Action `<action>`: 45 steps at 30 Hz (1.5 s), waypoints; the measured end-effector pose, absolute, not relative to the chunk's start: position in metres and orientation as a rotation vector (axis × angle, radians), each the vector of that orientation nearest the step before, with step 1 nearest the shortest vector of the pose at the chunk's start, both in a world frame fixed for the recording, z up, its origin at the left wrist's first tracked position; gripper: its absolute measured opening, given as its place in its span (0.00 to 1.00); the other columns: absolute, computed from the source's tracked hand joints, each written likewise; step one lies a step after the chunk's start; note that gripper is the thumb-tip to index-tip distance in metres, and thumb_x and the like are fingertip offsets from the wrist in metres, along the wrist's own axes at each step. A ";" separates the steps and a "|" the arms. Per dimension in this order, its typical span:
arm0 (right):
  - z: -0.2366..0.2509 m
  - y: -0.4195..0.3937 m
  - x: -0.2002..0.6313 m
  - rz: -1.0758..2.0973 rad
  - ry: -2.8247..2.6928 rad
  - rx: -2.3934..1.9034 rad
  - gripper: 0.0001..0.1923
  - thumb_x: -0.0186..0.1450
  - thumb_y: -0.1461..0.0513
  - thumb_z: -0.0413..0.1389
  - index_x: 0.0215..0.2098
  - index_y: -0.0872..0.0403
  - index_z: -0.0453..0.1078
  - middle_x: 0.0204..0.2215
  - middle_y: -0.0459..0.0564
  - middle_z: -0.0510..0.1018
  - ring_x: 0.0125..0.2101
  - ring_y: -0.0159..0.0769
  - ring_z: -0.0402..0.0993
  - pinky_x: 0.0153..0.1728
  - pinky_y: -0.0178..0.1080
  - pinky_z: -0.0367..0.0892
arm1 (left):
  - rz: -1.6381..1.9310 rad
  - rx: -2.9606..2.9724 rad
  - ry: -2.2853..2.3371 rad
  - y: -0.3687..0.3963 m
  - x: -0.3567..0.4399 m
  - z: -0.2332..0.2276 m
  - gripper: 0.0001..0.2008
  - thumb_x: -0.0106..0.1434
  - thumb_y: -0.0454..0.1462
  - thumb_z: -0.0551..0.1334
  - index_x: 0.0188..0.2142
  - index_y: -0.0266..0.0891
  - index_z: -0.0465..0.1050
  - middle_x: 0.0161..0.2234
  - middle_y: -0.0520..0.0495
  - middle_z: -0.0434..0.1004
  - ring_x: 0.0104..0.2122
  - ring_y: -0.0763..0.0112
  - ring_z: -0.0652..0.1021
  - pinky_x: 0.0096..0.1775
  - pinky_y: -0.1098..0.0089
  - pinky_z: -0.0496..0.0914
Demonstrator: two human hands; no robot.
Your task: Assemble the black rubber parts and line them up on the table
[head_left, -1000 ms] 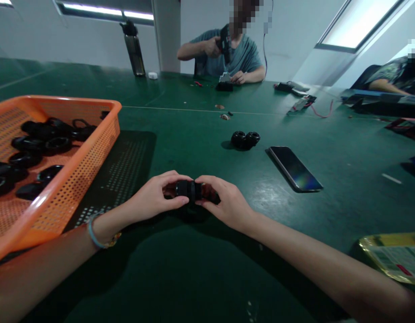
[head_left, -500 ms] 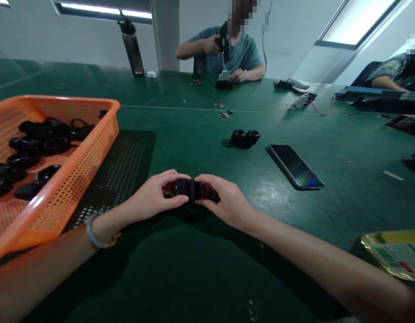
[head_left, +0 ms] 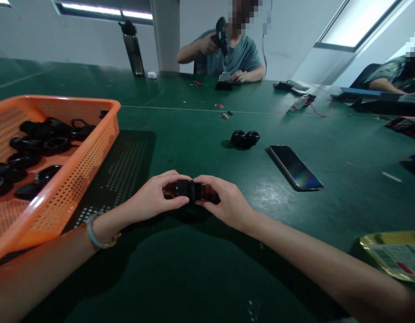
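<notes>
Between my two hands is a black ribbed plastic fitting [head_left: 193,191], held just above or on the green table [head_left: 143,278]; I cannot tell whether it touches. My left hand [head_left: 162,192] is closed round its left end, thumb in front and fingers behind. Around the right end, my right hand [head_left: 226,197] is closed the same way. Part of the fitting is hidden by the fingertips. Farther off on the table stand similar black round parts [head_left: 245,139], side by side. At left, an orange perforated basket [head_left: 89,161] holds several more black parts [head_left: 56,144].
A phone [head_left: 296,168] lies right of my hands. At the right edge is a yellow-rimmed packet [head_left: 392,255]. Across the table a person [head_left: 241,56] works with a black power tool [head_left: 222,36]. A dark bottle [head_left: 132,49] stands at the back left.
My hands and the fitting stay almost where they were. Across the table, the person's power tool has tilted, its lower end pointing down at a small light-coloured part.
</notes>
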State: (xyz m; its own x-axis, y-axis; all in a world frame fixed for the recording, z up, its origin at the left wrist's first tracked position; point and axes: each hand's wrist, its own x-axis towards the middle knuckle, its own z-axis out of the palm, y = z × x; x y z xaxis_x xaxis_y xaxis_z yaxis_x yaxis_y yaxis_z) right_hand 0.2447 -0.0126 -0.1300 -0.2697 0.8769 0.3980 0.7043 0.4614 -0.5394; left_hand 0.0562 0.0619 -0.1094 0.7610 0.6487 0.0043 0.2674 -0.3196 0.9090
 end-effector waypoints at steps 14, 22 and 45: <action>-0.126 -0.013 0.244 0.321 -2.088 -1.336 0.20 0.59 0.68 0.57 0.48 0.54 0.61 0.35 0.50 0.76 0.31 0.33 0.72 0.32 0.37 0.70 | 0.448 1.921 0.707 0.063 0.056 -0.111 0.18 0.52 0.41 0.62 0.42 0.37 0.70 0.37 0.48 0.67 0.35 0.66 0.74 0.37 0.65 0.71; -0.126 -0.012 0.244 0.326 -2.103 -1.346 0.19 0.60 0.67 0.57 0.49 0.54 0.61 0.36 0.49 0.76 0.32 0.34 0.73 0.34 0.38 0.70 | 0.446 1.907 0.718 0.063 0.056 -0.111 0.18 0.52 0.42 0.62 0.42 0.37 0.70 0.37 0.49 0.66 0.33 0.69 0.73 0.36 0.67 0.72; -0.128 -0.012 0.244 0.321 -2.100 -1.322 0.20 0.60 0.67 0.56 0.50 0.54 0.61 0.35 0.50 0.76 0.32 0.34 0.73 0.33 0.38 0.71 | 0.445 1.881 0.711 0.063 0.056 -0.111 0.17 0.51 0.41 0.62 0.41 0.37 0.70 0.36 0.50 0.67 0.33 0.69 0.73 0.35 0.69 0.71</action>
